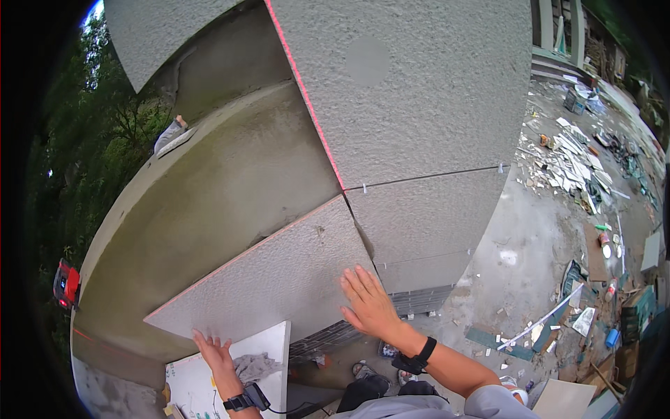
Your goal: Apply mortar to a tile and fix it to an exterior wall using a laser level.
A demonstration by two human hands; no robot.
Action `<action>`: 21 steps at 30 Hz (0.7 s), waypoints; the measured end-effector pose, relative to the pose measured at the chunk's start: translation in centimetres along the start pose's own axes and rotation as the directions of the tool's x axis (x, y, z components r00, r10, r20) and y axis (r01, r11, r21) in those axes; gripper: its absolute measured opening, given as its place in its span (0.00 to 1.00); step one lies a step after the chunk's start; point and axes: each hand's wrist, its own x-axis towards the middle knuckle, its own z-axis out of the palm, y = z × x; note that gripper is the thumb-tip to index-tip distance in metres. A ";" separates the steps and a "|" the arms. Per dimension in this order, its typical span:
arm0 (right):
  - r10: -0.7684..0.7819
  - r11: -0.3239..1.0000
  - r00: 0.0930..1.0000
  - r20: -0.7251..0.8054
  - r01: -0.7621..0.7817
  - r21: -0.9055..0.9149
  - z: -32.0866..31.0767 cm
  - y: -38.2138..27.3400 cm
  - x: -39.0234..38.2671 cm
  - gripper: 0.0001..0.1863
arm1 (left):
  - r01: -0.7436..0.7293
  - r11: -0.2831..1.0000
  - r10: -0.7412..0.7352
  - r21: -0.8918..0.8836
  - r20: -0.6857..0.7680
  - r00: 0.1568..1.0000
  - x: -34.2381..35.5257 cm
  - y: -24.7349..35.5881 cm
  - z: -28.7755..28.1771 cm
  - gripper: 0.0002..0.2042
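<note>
Diffuse daylight; sky [95,12] blown out at ten o'clock, trees [80,164] dim at nine. Glare spots the concrete floor [492,234] between three and four; wall tile [272,269] sharp; fisheye edges curve into black.

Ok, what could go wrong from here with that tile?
The large grey tile might slip: the right hand lies open on its face and the left hand is by its lower edge, neither visibly gripping it. Its right edge could also chip against the neighbouring tile, which sits close alongside.
</note>
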 end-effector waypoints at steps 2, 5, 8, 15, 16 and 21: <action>0.057 0.998 0.987 0.149 -0.059 0.006 -1.1 -0.2 -3.3 0.35 | -0.289 0.936 0.278 0.200 0.083 0.957 -2.3 1.3 0.6 0.44; 0.104 0.994 0.957 0.271 -0.104 -0.013 -1.9 -0.7 -7.3 0.35 | -0.432 0.836 0.368 0.340 0.236 0.899 -5.3 3.7 1.0 0.40; 0.141 0.990 0.929 0.343 -0.128 -0.059 -2.4 -1.4 -9.9 0.37 | -0.676 0.426 0.502 0.601 0.465 0.729 -6.6 5.8 0.9 0.40; 0.086 0.995 0.955 0.285 -0.070 -0.068 -1.6 -3.5 -9.0 0.38 | -0.748 0.039 0.654 0.662 0.550 0.520 -4.7 8.4 -1.1 0.37; 0.095 0.995 0.957 0.275 -0.082 -0.062 -1.4 -4.0 -8.7 0.38 | -0.761 0.004 0.645 0.649 0.580 0.498 -4.5 8.5 -1.3 0.36; 0.101 0.993 0.934 0.343 -0.072 -0.097 0.6 -7.5 -7.6 0.37 | -0.799 0.013 0.623 0.601 0.620 0.476 -4.1 10.8 -1.6 0.33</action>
